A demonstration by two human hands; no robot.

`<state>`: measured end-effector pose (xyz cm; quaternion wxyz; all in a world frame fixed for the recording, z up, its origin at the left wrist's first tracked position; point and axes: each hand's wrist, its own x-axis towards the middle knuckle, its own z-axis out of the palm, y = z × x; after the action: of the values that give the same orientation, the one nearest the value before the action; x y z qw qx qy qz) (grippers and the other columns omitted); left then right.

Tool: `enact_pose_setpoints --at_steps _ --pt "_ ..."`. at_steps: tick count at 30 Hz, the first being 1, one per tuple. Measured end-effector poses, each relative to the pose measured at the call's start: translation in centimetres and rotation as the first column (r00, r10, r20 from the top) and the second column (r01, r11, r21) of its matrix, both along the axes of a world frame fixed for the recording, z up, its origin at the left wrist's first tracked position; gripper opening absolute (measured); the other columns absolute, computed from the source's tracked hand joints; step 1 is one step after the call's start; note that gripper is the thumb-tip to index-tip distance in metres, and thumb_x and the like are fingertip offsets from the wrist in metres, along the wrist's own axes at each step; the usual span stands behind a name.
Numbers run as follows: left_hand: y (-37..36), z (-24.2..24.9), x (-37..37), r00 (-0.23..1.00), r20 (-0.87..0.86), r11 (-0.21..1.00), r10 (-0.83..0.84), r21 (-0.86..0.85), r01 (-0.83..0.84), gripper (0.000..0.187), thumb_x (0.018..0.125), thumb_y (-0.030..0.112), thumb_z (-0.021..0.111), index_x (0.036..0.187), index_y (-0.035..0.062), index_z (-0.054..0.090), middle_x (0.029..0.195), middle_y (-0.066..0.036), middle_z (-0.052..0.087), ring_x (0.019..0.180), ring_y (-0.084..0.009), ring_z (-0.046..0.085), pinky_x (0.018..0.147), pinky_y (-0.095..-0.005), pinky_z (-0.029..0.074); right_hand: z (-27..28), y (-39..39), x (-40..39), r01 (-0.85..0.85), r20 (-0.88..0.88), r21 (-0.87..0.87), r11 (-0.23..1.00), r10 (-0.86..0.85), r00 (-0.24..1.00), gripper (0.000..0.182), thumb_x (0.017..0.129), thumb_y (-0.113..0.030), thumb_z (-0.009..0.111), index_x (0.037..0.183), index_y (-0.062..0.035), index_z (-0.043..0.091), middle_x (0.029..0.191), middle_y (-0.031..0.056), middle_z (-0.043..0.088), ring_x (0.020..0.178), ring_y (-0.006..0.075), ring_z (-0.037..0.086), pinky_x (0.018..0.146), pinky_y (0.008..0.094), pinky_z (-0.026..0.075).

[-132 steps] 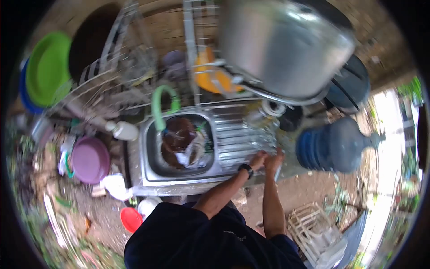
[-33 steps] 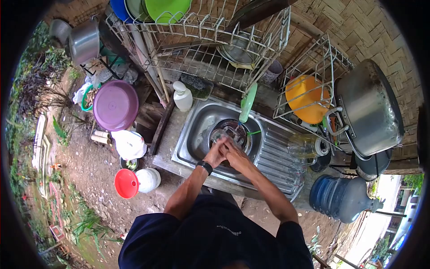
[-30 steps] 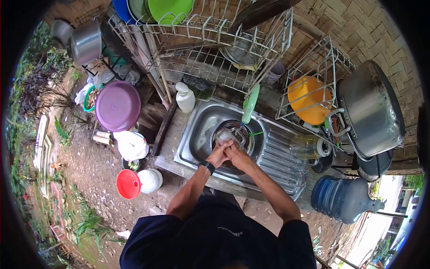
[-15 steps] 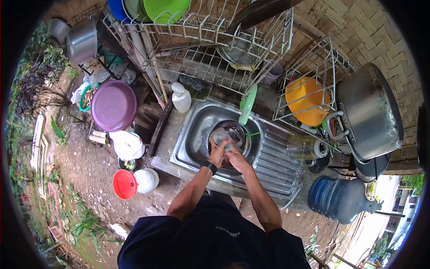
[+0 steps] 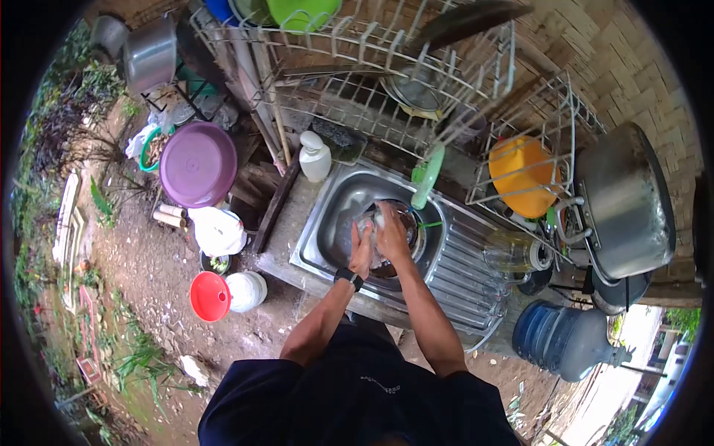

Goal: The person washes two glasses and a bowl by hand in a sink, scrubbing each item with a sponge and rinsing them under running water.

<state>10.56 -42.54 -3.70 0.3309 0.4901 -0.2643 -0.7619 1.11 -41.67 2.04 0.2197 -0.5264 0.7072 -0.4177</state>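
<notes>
Vs. prev. frame, R hand (image 5: pixel 390 232) now farther fwd, fingers curled at right of clear item (image 5: pixel 365 221), L hand (image 5: pixel 361 250) alongside at left, exact grips can't tell; item over sink (image 5: pixel 332 232), near dark bowl (image 5: pixel 407 220), prob. just re-gripped.

Outdoor home kitchen shown: metal sink (image 5: pixel 462 276) set into counter (image 5: pixel 288 227), dishes (image 5: pixel 301 12) held in wire rack (image 5: pixel 364 44), large pot (image 5: pixel 628 204) and water jug (image 5: pixel 561 333) placed close by, woven wall (image 5: pixel 628 70) seen behind, bare earth (image 5: pixel 149 267) and plants (image 5: pixel 56 145) seen alongside.
</notes>
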Motion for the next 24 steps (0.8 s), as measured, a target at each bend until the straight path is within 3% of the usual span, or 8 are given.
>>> enact_pose_setpoints --at_steps 3,6,7,11,14,17,20,24 --pt "-2.7 0.6 1.3 0.993 0.023 0.992 0.117 -0.058 -0.116 0.082 0.086 0.048 0.06 0.143 0.0043 0.02 0.134 -0.015 0.043 0.119 -0.0252 0.045 0.1 -0.0354 0.037 1.2 0.5 2.2 -0.127 -0.144 0.026 0.992 0.129 0.981 0.044 0.076 0.002 0.054 0.119 -0.0018 0.049 0.114 0.0209 0.056 0.107 0.0389 0.054 0.096 0.0431 0.04" --pt "-6.2 1.2 5.4 0.993 0.079 0.98 0.093 -0.185 -0.077 0.062 0.085 0.036 0.065 0.13 0.001 0.041 0.118 -0.011 0.056 0.105 -0.0208 0.055 0.087 -0.0358 0.045 1.8 -2.0 2.8 0.005 0.189 0.071 0.997 -0.018 0.982 0.034 0.082 -0.003 0.054 0.117 -0.003 0.051 0.105 0.0159 0.06 0.095 0.0329 0.061 0.088 0.0448 0.047" --pt "-7.3 2.3 7.4 0.999 0.053 0.992 0.007 -0.123 -0.001 0.063 0.084 0.036 0.067 0.129 0.0012 0.042 0.118 -0.011 0.056 0.105 -0.0199 0.054 0.087 -0.0352 0.046 1.5 -3.7 3.3 0.213 0.74 0.153 0.965 -0.255 0.623 0.022 0.09 -0.013 0.054 0.111 -0.0053 0.054 0.096 0.0111 0.062 0.084 0.0285 0.062 0.078 0.0451 0.052" --pt "-12.0 7.2 12.4 0.984 0.128 0.862 -0.121 -0.479 0.168 0.063 0.076 0.031 0.073 0.125 0.0007 0.046 0.122 -0.014 0.054 0.107 -0.0228 0.056 0.093 -0.0335 0.045 -1.0 -10.2 2.0 0.115 0.959 0.266 0.957 -0.251 -0.13 0.044 0.095 -0.05 0.04 0.111 -0.012 0.057 0.103 0.0088 0.062 0.094 0.0254 0.059 0.084 0.0508 0.049" --pt "-17.5 15.1 13.5 0.746 0.654 0.129 0.13 -0.757 0.641 0.072 0.065 0.034 0.077 0.123 0.003 0.047 0.137 -0.02 0.042 0.111 -0.0307 0.056 0.094 -0.0362 0.045 -2.0 -14.0 2.5 0.073 0.938 0.238 0.968 -0.21 -0.277 0.047 0.095 -0.053 0.037 0.113 -0.0143 0.057 0.108 0.0081 0.062 0.096 0.0244 0.059 0.088 0.0516 0.046" --pt "-21.7 17.0 13.0 0.623 0.782 -0.139 0.012 -0.615 0.776 0.076 0.058 0.031 0.078 0.122 0.0059 0.047 0.148 -0.018 0.026 0.116 -0.0373 0.052 0.093 -0.0426 0.046 -2.2 -16.7 3.4 0.117 0.949 0.201 0.973 -0.164 -0.271 0.048 0.097 -0.05 0.032 0.115 -0.0121 0.057 0.114 0.0072 0.061 0.102 0.0243 0.059 0.089 0.0459 0.047" --pt "-24.0 17.9 12.5 0.401 0.904 -0.129 -0.149 -0.419 0.899 0.074 0.057 0.03 0.077 0.121 0.0094 0.048 0.15 -0.014 0.024 0.117 -0.0361 0.05 0.09 -0.044 0.048 -2.1 -18.3 3.8 0.146 0.954 0.202 0.968 -0.161 -0.253 0.041 0.098 -0.041 0.037 0.113 -0.008 0.056 0.112 0.0065 0.061 0.102 0.0221 0.059 0.086 0.0376 0.05" --pt "-25.2 16.2 12.3 0.363 0.924 -0.188 -0.122 -0.381 0.905 0.072 0.055 0.03 0.077 0.117 0.0083 0.05 0.151 -0.012 0.023 0.108 -0.035 0.057 0.084 -0.0435 0.051 -2.6 -19.2 3.7 0.136 0.94 0.308 0.941 -0.279 -0.198 0.03 0.097 -0.032 0.046 0.112 -0.0082 0.056 0.105 0.0049 0.063 0.091 0.0187 0.062 0.078 0.033 0.052"
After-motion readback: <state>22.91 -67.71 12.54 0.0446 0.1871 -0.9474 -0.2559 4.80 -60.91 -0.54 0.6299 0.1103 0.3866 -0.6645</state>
